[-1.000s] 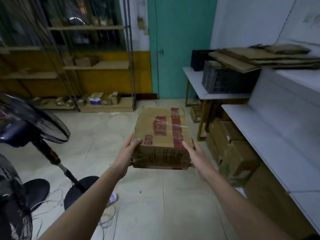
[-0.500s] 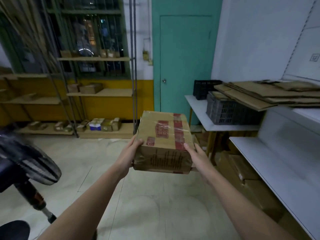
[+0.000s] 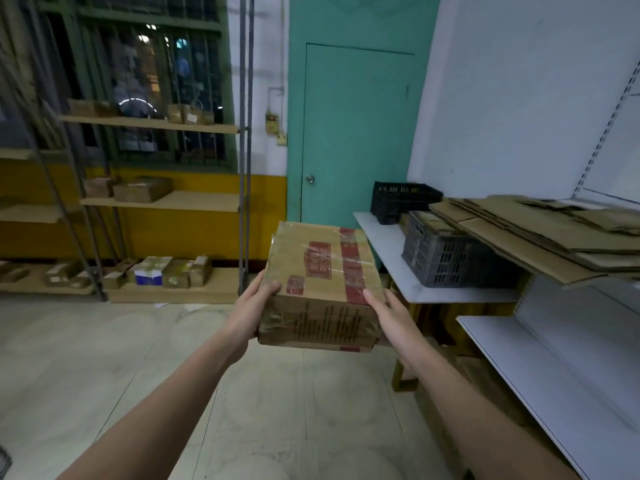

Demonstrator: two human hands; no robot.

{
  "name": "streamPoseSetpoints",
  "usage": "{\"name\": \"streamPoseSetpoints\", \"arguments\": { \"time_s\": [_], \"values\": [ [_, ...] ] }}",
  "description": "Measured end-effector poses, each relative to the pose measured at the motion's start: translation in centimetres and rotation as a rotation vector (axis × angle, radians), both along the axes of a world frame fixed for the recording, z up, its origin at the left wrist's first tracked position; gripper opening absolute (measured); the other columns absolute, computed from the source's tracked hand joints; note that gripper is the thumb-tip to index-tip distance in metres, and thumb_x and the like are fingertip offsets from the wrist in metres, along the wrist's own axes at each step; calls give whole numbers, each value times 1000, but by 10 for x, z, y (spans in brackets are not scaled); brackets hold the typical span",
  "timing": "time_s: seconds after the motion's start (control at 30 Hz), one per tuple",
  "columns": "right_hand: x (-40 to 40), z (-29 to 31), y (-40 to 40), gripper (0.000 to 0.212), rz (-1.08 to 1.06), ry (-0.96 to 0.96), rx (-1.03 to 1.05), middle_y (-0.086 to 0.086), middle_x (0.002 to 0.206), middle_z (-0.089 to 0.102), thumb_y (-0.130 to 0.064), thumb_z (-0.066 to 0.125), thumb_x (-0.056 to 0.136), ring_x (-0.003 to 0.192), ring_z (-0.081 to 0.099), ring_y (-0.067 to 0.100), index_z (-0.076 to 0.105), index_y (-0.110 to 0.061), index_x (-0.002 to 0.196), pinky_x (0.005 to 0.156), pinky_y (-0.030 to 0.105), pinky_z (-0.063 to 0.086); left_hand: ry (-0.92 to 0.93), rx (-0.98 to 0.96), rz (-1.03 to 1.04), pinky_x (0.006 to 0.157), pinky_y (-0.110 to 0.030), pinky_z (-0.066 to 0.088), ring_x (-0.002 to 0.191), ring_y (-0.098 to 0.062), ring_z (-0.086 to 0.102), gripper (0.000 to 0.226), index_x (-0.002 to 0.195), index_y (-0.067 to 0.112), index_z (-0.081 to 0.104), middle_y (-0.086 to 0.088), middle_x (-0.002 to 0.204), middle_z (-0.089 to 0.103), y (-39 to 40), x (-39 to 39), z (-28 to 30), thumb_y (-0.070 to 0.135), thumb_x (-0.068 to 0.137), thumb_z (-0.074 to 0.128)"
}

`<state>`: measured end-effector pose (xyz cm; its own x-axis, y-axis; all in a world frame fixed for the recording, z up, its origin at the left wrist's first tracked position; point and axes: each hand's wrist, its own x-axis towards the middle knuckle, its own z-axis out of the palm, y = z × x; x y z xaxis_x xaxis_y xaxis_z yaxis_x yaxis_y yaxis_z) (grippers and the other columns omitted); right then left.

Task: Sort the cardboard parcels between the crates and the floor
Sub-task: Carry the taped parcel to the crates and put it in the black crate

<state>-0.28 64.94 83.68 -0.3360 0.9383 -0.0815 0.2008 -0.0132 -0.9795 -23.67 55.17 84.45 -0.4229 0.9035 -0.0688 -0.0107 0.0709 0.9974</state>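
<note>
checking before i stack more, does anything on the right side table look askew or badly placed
Yes: the flattened cardboard sheets lie tilted across the top of the grey crate, one end jutting out past it unsupported. The parcel itself looks intact, held level between the left hand and right hand.

Both bare arms reach forward, roughly level. The left hand [image 3: 250, 306] and right hand [image 3: 390, 315] clasp the opposite sides of a cardboard parcel [image 3: 320, 289], thumbs on its top edge

storeroom: parcel shelves [image 3: 162, 200], crates [image 3: 446, 258]
</note>
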Motion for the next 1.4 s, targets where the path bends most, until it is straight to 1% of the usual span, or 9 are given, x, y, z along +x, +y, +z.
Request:
{"name": "streamPoseSetpoints", "arguments": {
  "time_s": [0.17,0.3,0.5,0.73,0.9,1.0,1.13,1.27,1.4],
  "values": [
    [-17,-15,91,96,-4,-51,26,-11,133,61,-97,52,57,123,58,18,48,-45,138,106,53,45,-28,-22,50,68,-35,46,106,-17,59,50,147,44,40,1,125,62,90,-15,-7,48,98,51],
    [-22,-10,166,89,29,18,-16,-8,134,60,-85,56,70,122,58,20,45,-38,145,106,53,46,-11,-26,74,68,-36,45,106,-18,58,47,143,43,45,0,124,62,167,-16,-3,48,97,52],
    [-24,-6,268,124,48,12,3,-8,148,49,-101,53,45,133,50,23,34,-39,151,107,55,44,-1,-26,97,71,-37,46,103,-17,58,42,139,44,47,4,116,62,256,-15,8,49,97,51],
    [-50,-11,360,117,62,26,-11,-6,142,55,-98,56,49,128,54,22,41,-37,147,106,55,45,30,-20,95,74,-39,48,110,-20,56,49,143,46,42,0,126,59,337,-40,7,53,95,51],
    [-90,-14,418,64,73,55,-3,-5,137,59,-62,56,91,123,57,19,47,-30,145,107,49,46,18,-23,88,71,-36,48,108,-19,58,42,138,49,42,2,124,60,395,-72,-2,49,97,50],
    [-119,-19,462,66,73,25,-11,-6,139,57,-64,55,90,126,55,20,45,-29,146,108,46,44,10,-20,83,70,-36,48,106,-17,58,34,133,51,42,6,119,61,441,-101,-4,47,99,49],
    [-157,-28,530,95,37,20,-6,-6,137,60,-84,61,65,123,58,20,45,-35,146,107,50,46,-24,29,26,84,-44,55,110,-20,63,35,132,54,48,5,122,66,512,-149,-16,49,97,51],
    [-193,-28,593,96,-17,17,-33,-5,134,62,-82,62,65,120,60,21,43,-35,146,104,52,49,-31,53,-9,74,-30,48,111,-13,58,44,142,46,43,8,125,62,578,-184,-18,47,98,50],
    [-222,-28,644,63,-13,35,-53,-4,124,67,-60,59,89,113,64,20,47,-31,143,99,52,52,-49,20,-6,72,-29,45,105,-8,55,48,146,45,39,12,121,60,638,-216,-20,46,99,49]
  ]
}}
